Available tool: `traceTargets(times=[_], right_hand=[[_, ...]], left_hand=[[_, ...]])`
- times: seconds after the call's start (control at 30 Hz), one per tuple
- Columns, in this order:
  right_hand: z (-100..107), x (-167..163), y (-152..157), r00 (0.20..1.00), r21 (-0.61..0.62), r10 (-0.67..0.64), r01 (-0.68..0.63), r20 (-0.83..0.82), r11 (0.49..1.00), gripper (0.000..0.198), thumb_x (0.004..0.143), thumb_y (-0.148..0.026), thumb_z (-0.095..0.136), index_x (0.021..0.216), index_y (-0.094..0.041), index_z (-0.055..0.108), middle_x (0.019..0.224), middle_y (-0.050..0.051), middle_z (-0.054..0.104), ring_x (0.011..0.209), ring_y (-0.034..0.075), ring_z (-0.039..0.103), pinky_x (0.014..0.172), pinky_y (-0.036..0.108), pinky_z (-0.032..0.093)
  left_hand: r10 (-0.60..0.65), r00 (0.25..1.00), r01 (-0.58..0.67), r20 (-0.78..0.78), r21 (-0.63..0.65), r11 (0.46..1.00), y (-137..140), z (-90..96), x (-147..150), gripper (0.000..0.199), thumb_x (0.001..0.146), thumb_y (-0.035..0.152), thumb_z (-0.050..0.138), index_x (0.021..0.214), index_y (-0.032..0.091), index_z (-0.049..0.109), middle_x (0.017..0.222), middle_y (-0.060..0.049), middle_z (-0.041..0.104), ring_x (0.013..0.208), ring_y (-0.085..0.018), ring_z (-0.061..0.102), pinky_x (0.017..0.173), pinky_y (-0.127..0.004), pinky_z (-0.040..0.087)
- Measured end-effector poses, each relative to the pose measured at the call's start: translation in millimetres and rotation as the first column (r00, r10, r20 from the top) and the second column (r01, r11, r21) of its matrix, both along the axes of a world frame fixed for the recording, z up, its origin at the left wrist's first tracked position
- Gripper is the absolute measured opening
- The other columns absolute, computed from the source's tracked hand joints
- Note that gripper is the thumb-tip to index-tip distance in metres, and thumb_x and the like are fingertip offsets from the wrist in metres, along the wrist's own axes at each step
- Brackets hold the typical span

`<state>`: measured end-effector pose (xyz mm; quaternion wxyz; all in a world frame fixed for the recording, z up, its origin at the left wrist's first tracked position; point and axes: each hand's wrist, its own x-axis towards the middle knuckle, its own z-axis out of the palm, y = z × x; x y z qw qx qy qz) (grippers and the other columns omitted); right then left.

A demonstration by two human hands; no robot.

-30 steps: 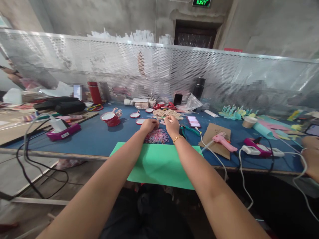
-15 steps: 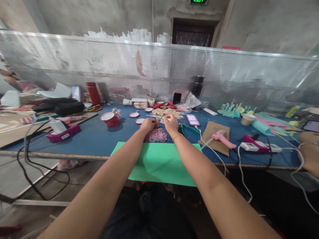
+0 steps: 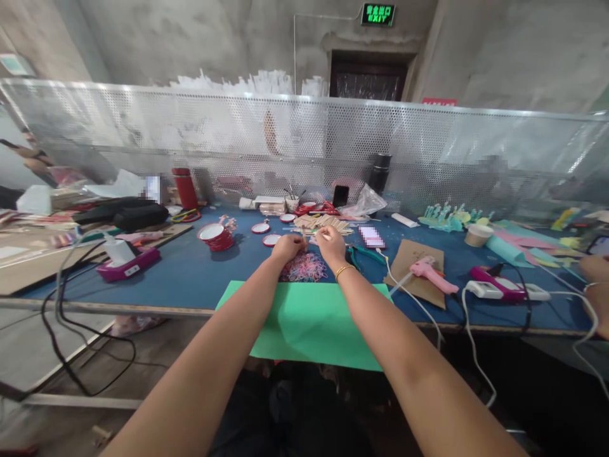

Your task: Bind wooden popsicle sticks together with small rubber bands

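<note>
My left hand (image 3: 287, 249) is closed, its fingertips pinched around a small upright stick (image 3: 304, 235). Beside it, my right hand (image 3: 332, 246), with a gold bracelet at the wrist, has thumb and fingers pinched together; what lies between them is too small to make out. Under and between the hands is a tangled heap of thin pink, blue and white loops (image 3: 304, 268). Flat wooden sticks (image 3: 328, 223) lie in a pile just behind. A green sheet (image 3: 309, 324) spreads beneath my forearms and hangs over the table edge.
Red-rimmed round lids (image 3: 272, 240) and a red tin stack (image 3: 215, 237) stand to the left. On the right are green-handled pliers (image 3: 368, 253), a phone (image 3: 372, 237), and a pink glue gun (image 3: 432, 274) on cardboard, with cables. A perforated metal screen (image 3: 228, 139) borders the back.
The camera view has tilted up slightly, so everything sits a little lower and further right. Both hands stay close together over the loops, fingers still pinched.
</note>
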<state>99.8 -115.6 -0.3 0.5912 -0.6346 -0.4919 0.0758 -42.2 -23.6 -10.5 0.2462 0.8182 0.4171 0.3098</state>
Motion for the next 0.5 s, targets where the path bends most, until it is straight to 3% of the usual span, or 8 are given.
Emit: traceTargets(times=[0.5], right_hand=[[-2.4, -1.1, 5.4, 0.996, 0.027, 0.062, -0.06, -0.069, 0.998, 0.017, 0.078, -0.036, 0.049, 0.08, -0.025, 0.061, 0.081, -0.001, 0.069, 0.085, 0.018, 0.064, 0.077, 0.029, 0.051]], left_hand=[[0.023, 0.998, -0.022, -0.066, 0.016, 1.0, -3.9, 7.2, -0.8, 0.029, 0.074, 0.042, 0.058, 0.073, 0.018, 0.074, 0.067, -0.001, 0.068, 0.06, -0.015, 0.053, 0.06, -0.025, 0.037]])
